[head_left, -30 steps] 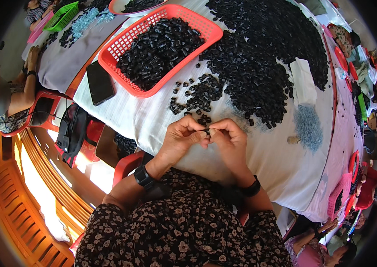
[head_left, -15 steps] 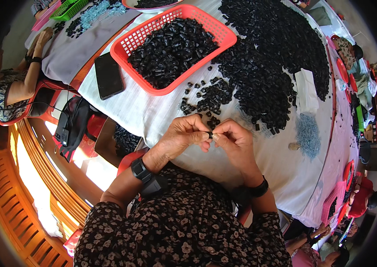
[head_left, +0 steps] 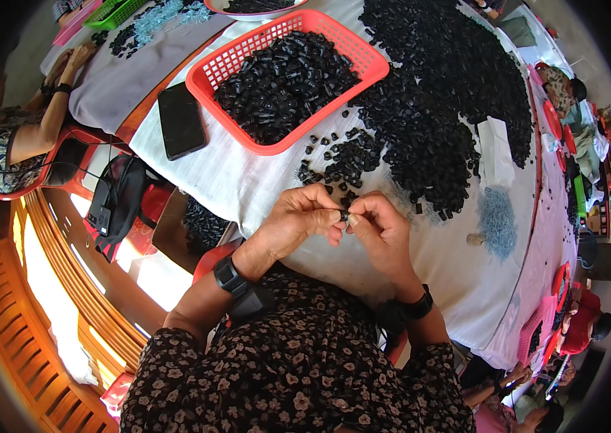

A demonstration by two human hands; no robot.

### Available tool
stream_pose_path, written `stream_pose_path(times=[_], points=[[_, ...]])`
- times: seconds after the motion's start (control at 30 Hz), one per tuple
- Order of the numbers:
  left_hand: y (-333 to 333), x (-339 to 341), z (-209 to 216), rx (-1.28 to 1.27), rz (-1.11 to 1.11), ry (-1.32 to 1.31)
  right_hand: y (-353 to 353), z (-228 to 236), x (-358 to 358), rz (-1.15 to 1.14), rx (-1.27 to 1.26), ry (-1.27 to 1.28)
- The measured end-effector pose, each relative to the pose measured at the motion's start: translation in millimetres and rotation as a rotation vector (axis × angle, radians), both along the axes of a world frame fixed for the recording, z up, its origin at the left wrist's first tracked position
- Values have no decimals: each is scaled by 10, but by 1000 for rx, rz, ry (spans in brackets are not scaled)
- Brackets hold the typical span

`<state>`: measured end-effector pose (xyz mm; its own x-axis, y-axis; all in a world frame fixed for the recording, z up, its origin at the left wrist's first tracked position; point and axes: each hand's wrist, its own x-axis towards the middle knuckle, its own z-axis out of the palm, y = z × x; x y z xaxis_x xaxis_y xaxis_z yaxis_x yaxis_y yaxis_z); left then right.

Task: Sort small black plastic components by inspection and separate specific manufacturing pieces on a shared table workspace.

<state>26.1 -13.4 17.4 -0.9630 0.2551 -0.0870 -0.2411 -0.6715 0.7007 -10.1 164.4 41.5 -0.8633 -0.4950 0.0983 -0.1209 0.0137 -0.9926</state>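
Observation:
Between my two hands, over the table's near edge, is a small black plastic part (head_left: 343, 215). My left hand (head_left: 304, 216) pinches it with thumb and forefinger. The thumb and forefinger of my right hand (head_left: 381, 227) close at its other side; whether they also hold some tiny piece is too small to tell. Just beyond my fingers lies a loose cluster of black parts (head_left: 352, 155). A large heap of similar black parts (head_left: 442, 101) spreads behind it to the right. A red plastic basket (head_left: 274, 148) filled with black parts stands beyond my left hand.
A dark phone (head_left: 182, 121) lies left of the basket. On the right are a folded white paper (head_left: 495, 151), a pile of thin pale-blue pieces (head_left: 497, 220) and a small tan lump (head_left: 475, 239). Other people sit left and right. A black bag (head_left: 114, 198) rests on a red seat.
Both hands keep their pinch around the small black part, with only slight finger movement. The whole view has shifted a little.

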Motion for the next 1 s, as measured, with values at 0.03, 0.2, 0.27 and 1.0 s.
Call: stream_pose_path(times=[0.03, 0.2, 0.27, 1.0], points=[[-16, 0, 0, 64, -34, -82, -14, 10, -5, -12, 44, 134], [-51, 18, -17, -108, -55, 32, 73, 128, -136, 135, 214, 38], [-35, 19, 13, -171, -62, 68, 68, 211, -197, 227, 149, -344], [-167, 46, 179, 97, -93, 166, -621, -120, -823, 37, 469, 696]])
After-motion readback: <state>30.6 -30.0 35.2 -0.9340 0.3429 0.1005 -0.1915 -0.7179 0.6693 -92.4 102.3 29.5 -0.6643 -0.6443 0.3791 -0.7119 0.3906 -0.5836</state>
